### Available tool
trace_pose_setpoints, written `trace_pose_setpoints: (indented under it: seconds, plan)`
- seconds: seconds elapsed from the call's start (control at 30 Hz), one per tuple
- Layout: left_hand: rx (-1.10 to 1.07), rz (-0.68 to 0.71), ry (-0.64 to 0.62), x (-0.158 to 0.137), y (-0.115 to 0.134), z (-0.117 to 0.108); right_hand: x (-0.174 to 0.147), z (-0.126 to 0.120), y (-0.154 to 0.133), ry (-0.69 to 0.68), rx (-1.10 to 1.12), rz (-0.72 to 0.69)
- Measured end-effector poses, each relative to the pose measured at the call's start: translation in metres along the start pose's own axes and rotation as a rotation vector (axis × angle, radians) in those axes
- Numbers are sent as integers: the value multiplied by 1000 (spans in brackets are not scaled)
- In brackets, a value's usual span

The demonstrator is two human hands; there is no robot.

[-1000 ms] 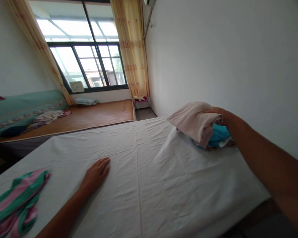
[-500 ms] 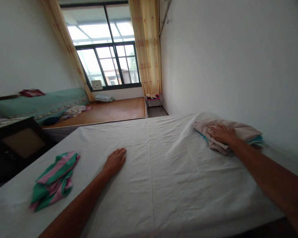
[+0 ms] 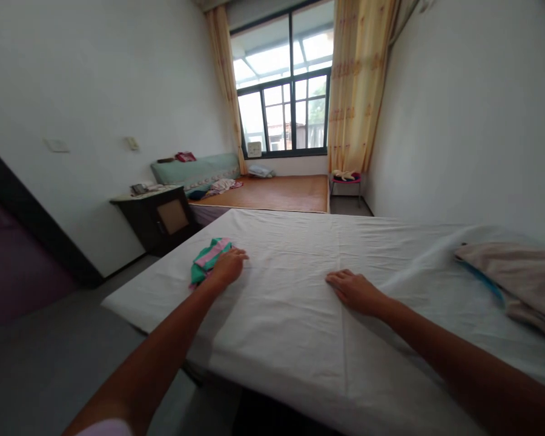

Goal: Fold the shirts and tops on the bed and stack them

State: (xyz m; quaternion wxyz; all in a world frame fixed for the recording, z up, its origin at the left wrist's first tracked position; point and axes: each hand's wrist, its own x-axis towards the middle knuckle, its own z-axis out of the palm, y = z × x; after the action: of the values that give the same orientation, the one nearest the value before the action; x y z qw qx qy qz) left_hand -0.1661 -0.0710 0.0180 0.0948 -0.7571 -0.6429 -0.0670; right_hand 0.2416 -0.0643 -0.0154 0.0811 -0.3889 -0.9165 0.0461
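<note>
A crumpled green-and-pink striped cloth lies at the left of a table or bed-like surface under a white sheet. My left hand is at the cloth's right edge, partly covering it, with fingers stretched out and nothing seen in them. I cannot tell whether it touches the cloth. Near the middle, my right hand rests on the sheet, fingers extended and empty. Folded beige clothing with a blue layer beneath sits at the far right, cut off by the picture's edge.
Beyond the sheet stands a bed with a brown mat and a green headboard. A dark bedside cabinet is at the left. A pink stool stands below the curtain, and a white wall runs along the right.
The view has swung left. My right hand has left the folded beige clothing and now lies mid-sheet. My left hand has moved left from the bare sheet to the striped cloth.
</note>
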Motion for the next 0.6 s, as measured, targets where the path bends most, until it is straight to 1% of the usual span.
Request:
trace_pose_setpoints:
  seconds: [0.07,0.1,0.17,0.2,0.27,0.33,0.43,0.5,0.53,0.6]
  plan:
    - [70,-234,-6,-12,-44,-11,5,4,-11,28,23,-29]
    - [78,-338,-48,-17,-63,-15,7,6,-13,50,33,-30]
    - [39,-405,-130,-25,-88,-22,8,10,-9,102,70,-20]
    - [19,-425,-160,-27,-95,-25,8,12,-6,124,103,-22]
    - [5,-446,-178,-25,-97,-31,6,15,4,157,195,-50]
    - [12,-460,-166,-16,-89,-38,3,16,13,185,306,-87]
    - [-40,-391,-154,11,-60,-47,-2,13,23,233,449,-59]
    - [-125,-287,-158,34,-29,-47,-4,10,29,260,532,12]
    - [-177,-225,-156,46,-10,-46,-5,8,33,275,587,52]
    - [-288,-108,-139,71,38,-40,-7,4,42,308,736,140]
